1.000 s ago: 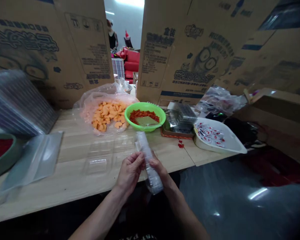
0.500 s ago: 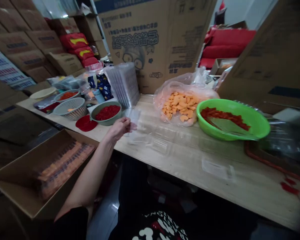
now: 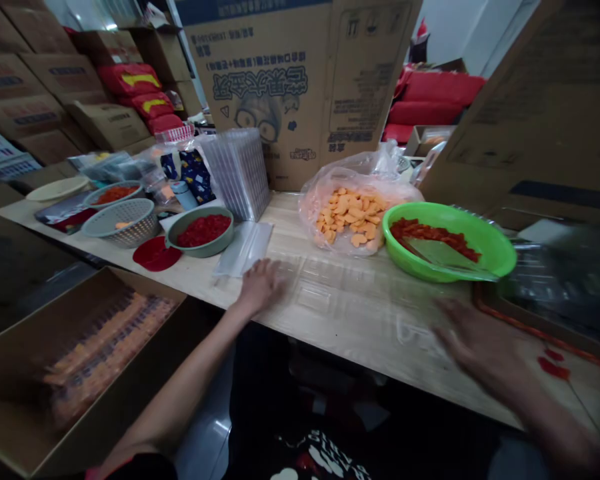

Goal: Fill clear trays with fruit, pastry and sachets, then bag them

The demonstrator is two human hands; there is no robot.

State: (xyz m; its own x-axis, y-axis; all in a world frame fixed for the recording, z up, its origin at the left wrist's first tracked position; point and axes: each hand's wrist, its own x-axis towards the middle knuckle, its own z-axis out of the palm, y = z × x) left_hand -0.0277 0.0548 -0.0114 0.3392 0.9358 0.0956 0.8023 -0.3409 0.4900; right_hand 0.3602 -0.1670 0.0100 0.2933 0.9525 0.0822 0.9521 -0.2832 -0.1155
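My left hand [image 3: 261,285] rests on the wooden table [image 3: 360,333] at the left end of a clear plastic compartment tray [image 3: 330,290]; its fingers are curled down and blurred. My right hand [image 3: 475,340] hovers over the table's right part near a small clear lid [image 3: 417,327], smeared by motion. A flat clear plastic bag [image 3: 245,247] lies just left of my left hand. Behind the tray sit a bag of orange slices [image 3: 353,213] and a green bowl [image 3: 490,257] holding red pieces and a scoop.
A grey bowl of red pieces [image 3: 200,233], a mesh basket [image 3: 123,220] and a stack of clear trays [image 3: 237,170] stand at the left. An open carton of packed goods [image 3: 80,353] sits below the table's left. Big cardboard boxes [image 3: 290,73] wall the back.
The view swung left from the earlier frame with both hands on a clear packet. My left hand let go of the flat bag and moved right to the tray; my right hand came into view.
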